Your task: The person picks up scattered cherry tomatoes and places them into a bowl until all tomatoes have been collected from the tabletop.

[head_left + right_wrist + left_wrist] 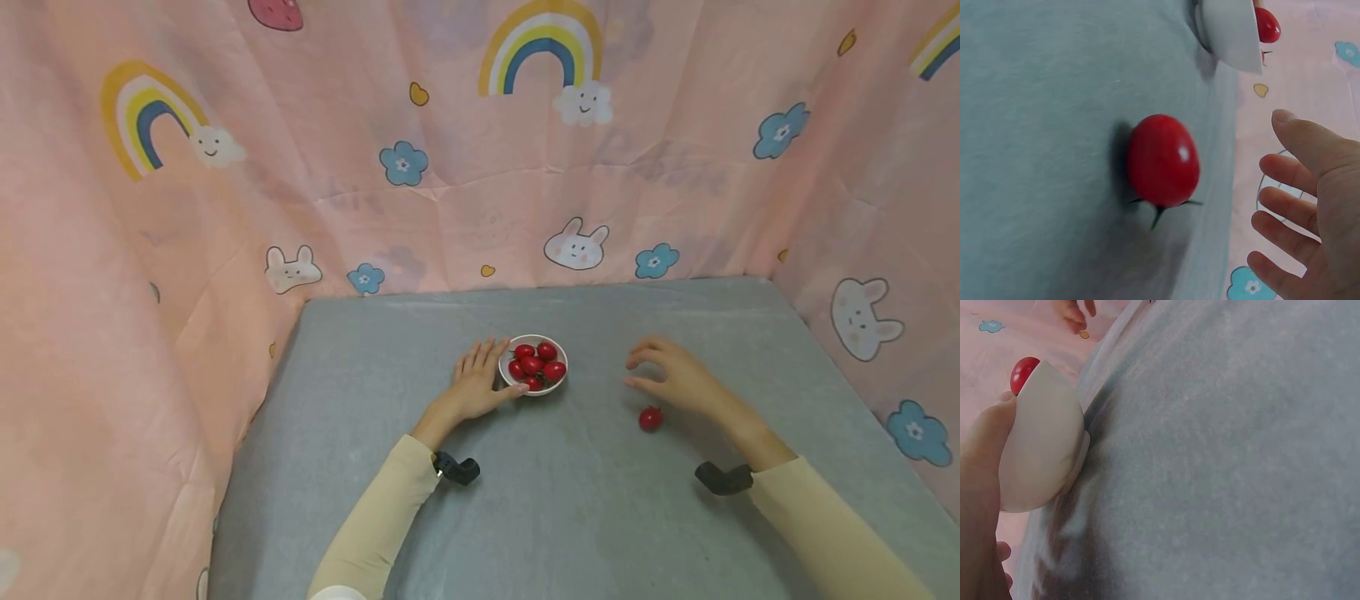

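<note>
A small white bowl (pixel 566 377) filled with several red cherry tomatoes (pixel 532 365) stands on the grey table. My left hand (pixel 474 390) lies against the bowl's left side with fingers extended, its thumb (pixel 999 425) at the near rim. In the left wrist view, one tomato (pixel 1024 375) shows above the rim. To the right of the bowl, a single cherry tomato (pixel 651 418) with a green stem (pixel 1159 215) lies on the table. My right hand (pixel 675 375) hovers just beyond it, fingers spread and loosely bent, holding nothing.
The grey table surface (pixel 562 500) reaches back to a pink curtain (pixel 450 208) printed with rainbows, flowers and rabbits. More curtain hangs along the left and right sides. Black wrist cameras (pixel 459 469) are worn at both sleeve cuffs.
</note>
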Demonstrator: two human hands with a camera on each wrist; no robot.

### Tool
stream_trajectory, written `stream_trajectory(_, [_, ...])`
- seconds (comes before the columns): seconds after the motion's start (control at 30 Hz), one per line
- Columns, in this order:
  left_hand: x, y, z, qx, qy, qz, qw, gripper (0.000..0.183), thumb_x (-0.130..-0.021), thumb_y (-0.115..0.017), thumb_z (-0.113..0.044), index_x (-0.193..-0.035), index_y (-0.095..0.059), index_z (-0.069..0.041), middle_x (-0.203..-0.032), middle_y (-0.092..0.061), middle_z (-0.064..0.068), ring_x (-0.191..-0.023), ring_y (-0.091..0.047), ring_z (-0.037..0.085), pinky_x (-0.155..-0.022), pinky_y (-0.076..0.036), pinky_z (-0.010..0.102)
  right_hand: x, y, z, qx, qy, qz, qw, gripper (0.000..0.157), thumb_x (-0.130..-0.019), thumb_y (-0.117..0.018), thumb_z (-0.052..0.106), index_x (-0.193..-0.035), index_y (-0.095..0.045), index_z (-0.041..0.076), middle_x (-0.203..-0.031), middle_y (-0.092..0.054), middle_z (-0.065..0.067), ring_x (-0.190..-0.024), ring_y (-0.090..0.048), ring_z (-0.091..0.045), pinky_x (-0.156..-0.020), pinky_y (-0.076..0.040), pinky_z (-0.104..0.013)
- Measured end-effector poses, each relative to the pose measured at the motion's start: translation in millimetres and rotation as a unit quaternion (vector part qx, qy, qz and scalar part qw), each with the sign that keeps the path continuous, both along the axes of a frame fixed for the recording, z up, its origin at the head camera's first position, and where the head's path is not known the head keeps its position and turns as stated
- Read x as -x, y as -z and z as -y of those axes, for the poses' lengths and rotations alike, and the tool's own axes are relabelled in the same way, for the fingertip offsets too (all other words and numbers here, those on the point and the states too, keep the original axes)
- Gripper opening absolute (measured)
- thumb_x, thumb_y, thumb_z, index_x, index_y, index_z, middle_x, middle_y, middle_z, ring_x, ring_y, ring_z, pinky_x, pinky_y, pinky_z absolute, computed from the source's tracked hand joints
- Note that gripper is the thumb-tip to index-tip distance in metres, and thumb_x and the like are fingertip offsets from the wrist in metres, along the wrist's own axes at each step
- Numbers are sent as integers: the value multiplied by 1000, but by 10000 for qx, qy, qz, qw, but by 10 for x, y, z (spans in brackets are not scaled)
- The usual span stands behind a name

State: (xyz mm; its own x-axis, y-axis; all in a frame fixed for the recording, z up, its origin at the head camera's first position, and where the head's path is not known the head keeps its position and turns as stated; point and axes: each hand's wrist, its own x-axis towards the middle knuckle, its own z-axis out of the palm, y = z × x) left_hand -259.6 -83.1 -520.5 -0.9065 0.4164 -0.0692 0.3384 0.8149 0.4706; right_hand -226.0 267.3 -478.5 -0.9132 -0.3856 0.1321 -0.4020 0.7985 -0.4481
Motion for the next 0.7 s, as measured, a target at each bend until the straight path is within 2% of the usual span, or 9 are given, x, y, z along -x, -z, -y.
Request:
stream_trajectory(0.27, [14,22,-1,-17,-15,4,10000,95,-80,-45,-77,-152,-5,-31,-161,-8,6,-149,-4,31,-117,-8,55,-179,88,-138,9,92,17,10000,27,-80,-75,30,-99,-68,11,-119,-58,-11,-114,-51,-31,-96,-41,-54])
stream_trajectory(0.5, [7,6,3,-46,3,35,10000,96,-79,-44,-78,-152,-5,-31,-161,-7,5,-149,-3,31,-117,-7,56,-320,187,-213,-128,272,203,9993,37,-79,-74,41,-104,-67,15,-123,-56,-9,-118,-49,-31,-95,-41,-55])
stream_trajectory(0.7, [-2,-5,2,-62,26,22,10000,97,-78,-43,-79,-152,-5,-30,-161,-8,7,-149,-4,32,-117,-6,56,-393,265,-235,-67,248,166,9995,37,-74,-79,39,-101,-67,17,-120,-57,-8,-117,-49,-29,-97,-39,-54])
